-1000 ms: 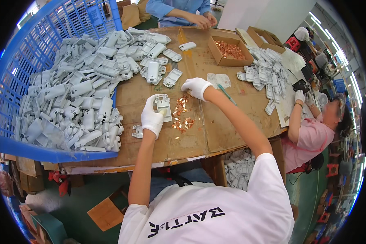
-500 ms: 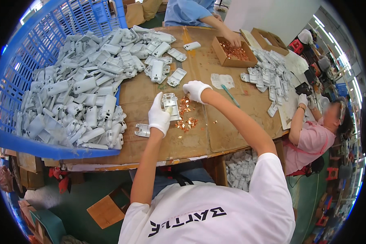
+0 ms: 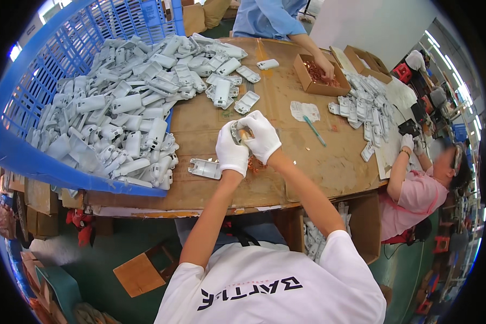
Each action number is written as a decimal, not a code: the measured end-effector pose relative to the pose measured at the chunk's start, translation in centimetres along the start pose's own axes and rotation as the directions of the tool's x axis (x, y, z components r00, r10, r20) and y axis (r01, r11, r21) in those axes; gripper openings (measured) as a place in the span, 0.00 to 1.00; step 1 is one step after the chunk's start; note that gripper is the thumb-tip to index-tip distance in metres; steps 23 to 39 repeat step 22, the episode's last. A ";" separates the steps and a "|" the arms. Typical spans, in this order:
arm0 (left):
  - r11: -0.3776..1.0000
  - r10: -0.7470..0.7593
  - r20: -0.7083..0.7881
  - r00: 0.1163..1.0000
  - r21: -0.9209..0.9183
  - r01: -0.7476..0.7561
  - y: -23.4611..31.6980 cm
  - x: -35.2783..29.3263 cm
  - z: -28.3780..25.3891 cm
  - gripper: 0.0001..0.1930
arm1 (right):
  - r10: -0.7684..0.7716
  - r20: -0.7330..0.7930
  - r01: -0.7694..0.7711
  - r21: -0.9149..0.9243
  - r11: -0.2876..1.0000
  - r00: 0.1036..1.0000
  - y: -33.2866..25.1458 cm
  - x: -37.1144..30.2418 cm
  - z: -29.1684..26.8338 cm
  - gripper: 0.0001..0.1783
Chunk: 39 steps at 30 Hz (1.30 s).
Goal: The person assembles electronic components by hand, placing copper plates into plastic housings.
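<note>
My left hand (image 3: 232, 148), in a white glove, is closed round a pale plastic casing (image 3: 243, 133), most of which the gloves hide. Over its right side bends my right hand (image 3: 263, 136), also gloved, its fingers pressed onto the casing; whether a small copper piece is under them I cannot see. Loose copper-coloured metal pieces (image 3: 257, 166) lie on the cardboard-covered table just below my hands, partly hidden. Beside my left wrist rests another open casing (image 3: 205, 168).
A blue plastic crate (image 3: 81, 181) heaped with casings stands at left, some spilling onto the table. Farther right are a teal pen (image 3: 315, 131), a carton (image 3: 325, 88) of copper pieces with a co-worker's hand in it, and a casing pile (image 3: 364, 105). Another gloved co-worker sits at right.
My right hand has moved from beyond the copper pieces onto the casing in my left hand. The two hands now meet round it. The whole view has shifted slightly.
</note>
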State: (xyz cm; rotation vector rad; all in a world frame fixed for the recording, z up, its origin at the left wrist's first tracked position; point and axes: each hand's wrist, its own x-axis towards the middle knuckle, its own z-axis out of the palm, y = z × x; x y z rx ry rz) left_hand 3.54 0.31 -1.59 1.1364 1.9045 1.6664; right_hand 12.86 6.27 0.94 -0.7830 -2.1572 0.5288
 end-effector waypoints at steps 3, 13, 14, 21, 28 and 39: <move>1.000 0.023 -0.041 0.999 0.002 -0.023 0.1 0.0 0.2 0.19 | -0.010 -0.031 0.010 0.023 1.000 0.999 0.0 0.0 0.4 0.11; 0.960 0.242 0.084 0.967 0.124 -0.251 1.2 -1.3 -2.5 0.20 | 0.492 0.060 -0.483 0.321 0.815 0.869 -2.7 -0.6 -2.1 0.17; 0.947 0.271 0.118 0.955 0.144 -0.286 1.3 -1.5 -3.1 0.20 | 0.518 0.205 -0.557 0.334 0.760 0.830 -2.9 -1.0 -2.4 0.16; 0.944 0.169 0.368 0.914 0.205 -0.257 2.2 -6.3 -6.3 0.22 | 0.515 0.264 -0.572 0.231 0.787 0.816 -4.8 -7.9 -2.8 0.11; 0.939 0.109 0.416 0.903 0.254 -0.231 1.8 -7.7 -7.3 0.23 | 0.460 0.276 -0.491 0.054 0.869 0.844 -5.4 -9.2 -2.8 0.11; 0.939 0.109 0.416 0.903 0.254 -0.231 1.8 -7.7 -7.3 0.23 | 0.460 0.276 -0.491 0.054 0.869 0.844 -5.4 -9.2 -2.8 0.11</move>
